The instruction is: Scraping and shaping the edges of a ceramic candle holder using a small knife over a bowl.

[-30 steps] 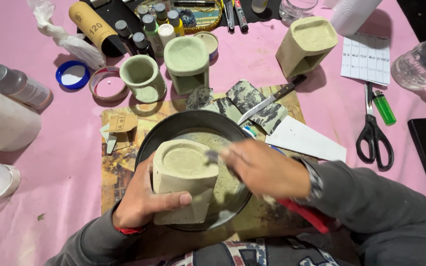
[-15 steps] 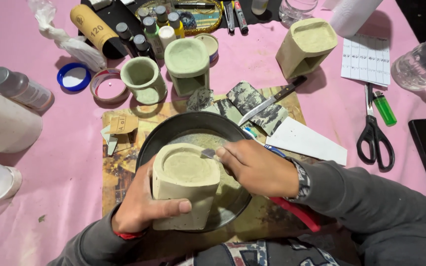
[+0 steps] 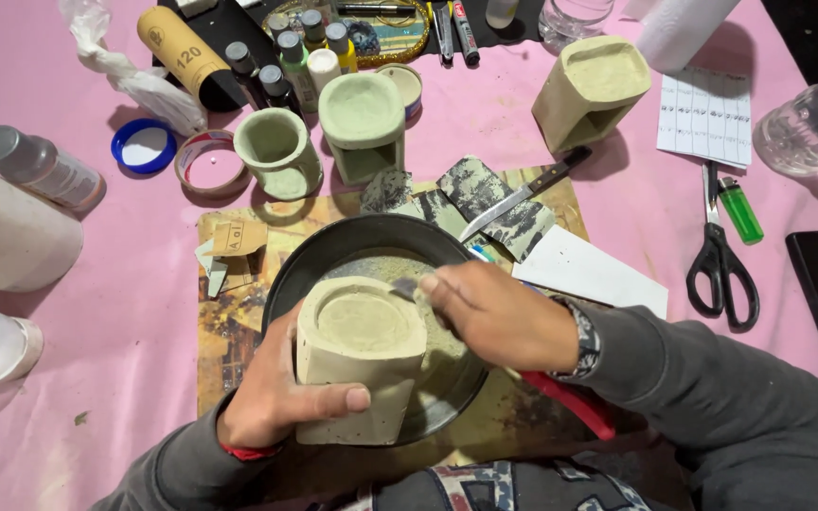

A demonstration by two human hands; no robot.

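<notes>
Left hand [image 3: 272,402]: wrapped around the pale green block pot [image 3: 360,364], steadying it over the dark pan [image 3: 333,248], as before.
Right hand [image 3: 499,317]: pinching a small tool, now drawn nearer onto the pot's right rim.
Far bench [image 3: 68,114]: matching pots, paint bottles.

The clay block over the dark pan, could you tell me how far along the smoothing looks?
In hand: the left hand steadies the clay block over the dark pan while the right hand works its rim. Two similar blocks and a round cup stand aside, seemingly shaped. What remains cannot be judged.
</notes>
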